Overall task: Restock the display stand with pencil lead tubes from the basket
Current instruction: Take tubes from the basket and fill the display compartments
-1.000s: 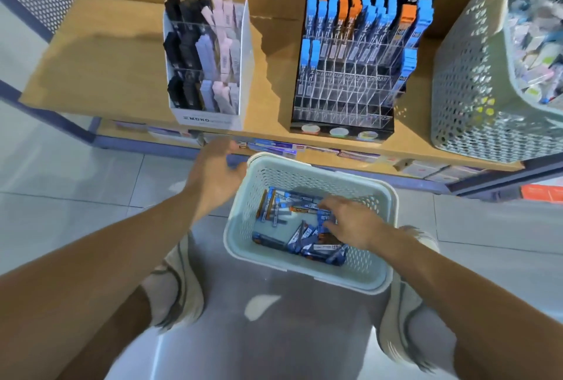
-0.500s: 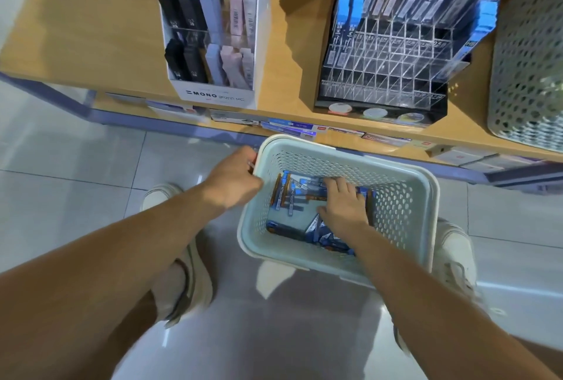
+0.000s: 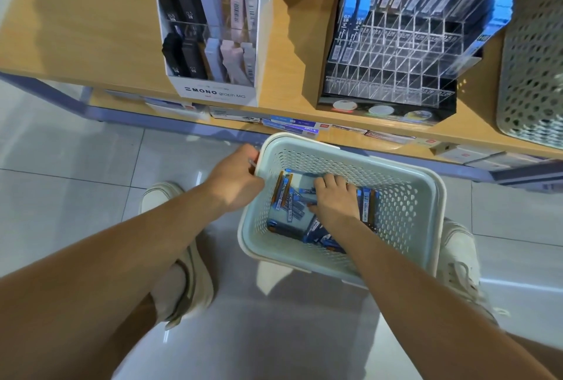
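Left hand (image 3: 236,180) grips the left rim of the basket (image 3: 423,221), fingers curled over the edge, holding it up in front of the shelf (image 3: 76,29). Right hand (image 3: 336,200) is down inside the basket, palm down, fingers (image 3: 327,180) spread narrow and flat on the pile of lead tubes (image 3: 289,203); cannot tell if any tube is actually pinched, fingertips are partly hidden by the tubes. Tubes lie loose on the basket floor, dark blue packs with blue and orange caps, some left of the hand, some under it, a few upright against the right side. Stand (image 3: 396,53) sits on the shelf above and right of the basket, clear grid compartments mostly bare in the lower rows, blue-capped tubes in the upper rows. White MONO box (image 3: 213,91) with black, grey and pink cases stands to its left, apart from it. Another perforated bin (image 3: 530,75) at the shelf's right end. Shoes (image 3: 179,257) on the tiled floor below.
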